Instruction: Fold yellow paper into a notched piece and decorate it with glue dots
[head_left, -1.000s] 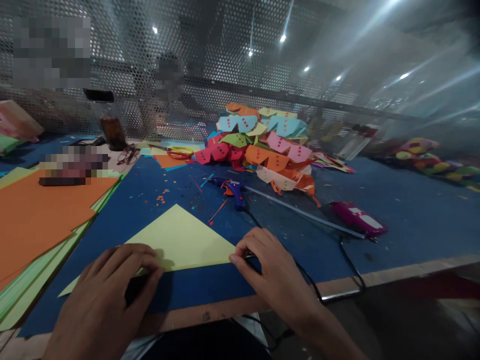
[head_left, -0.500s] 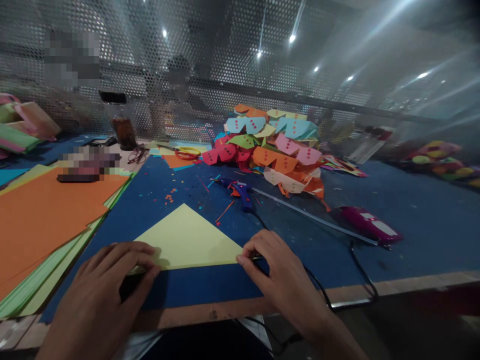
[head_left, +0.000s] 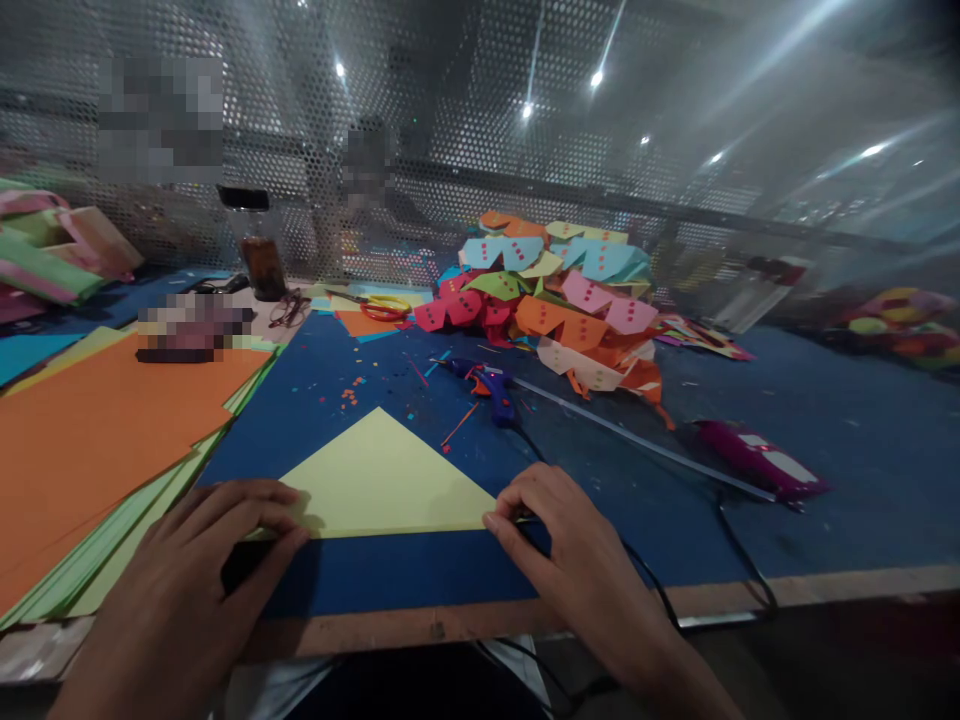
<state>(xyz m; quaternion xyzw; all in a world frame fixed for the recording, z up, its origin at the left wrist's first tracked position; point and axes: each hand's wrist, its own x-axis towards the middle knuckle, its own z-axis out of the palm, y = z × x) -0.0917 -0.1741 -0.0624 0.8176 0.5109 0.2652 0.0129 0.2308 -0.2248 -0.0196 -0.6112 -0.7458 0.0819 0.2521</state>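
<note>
A pale yellow sheet of paper point(head_left: 386, 480), folded into a triangle, lies on the blue tabletop with its point facing away from me. My left hand point(head_left: 217, 550) has its fingers curled at the triangle's left corner, thumb below the lower edge and fingers above. At the right corner, my right hand point(head_left: 551, 530) pinches the paper between thumb and fingers. Both hands cover the corners they hold. Beyond the paper lies a blue glue gun point(head_left: 495, 392), its cord running down behind my right hand.
Orange paper sheets point(head_left: 127, 420) are stacked at left. Scissors with yellow handles point(head_left: 386, 306) lie behind, beside a pile of colourful cut-paper shapes point(head_left: 562, 320). A purple device point(head_left: 761, 458) rests at right. A dark-lidded bottle point(head_left: 262, 255) stands near the perforated metal screen point(head_left: 450, 130).
The whole view has shifted slightly, so things appear a little further right. My left hand has slid slightly outward along the folded paper; the right keeps its pinch.
</note>
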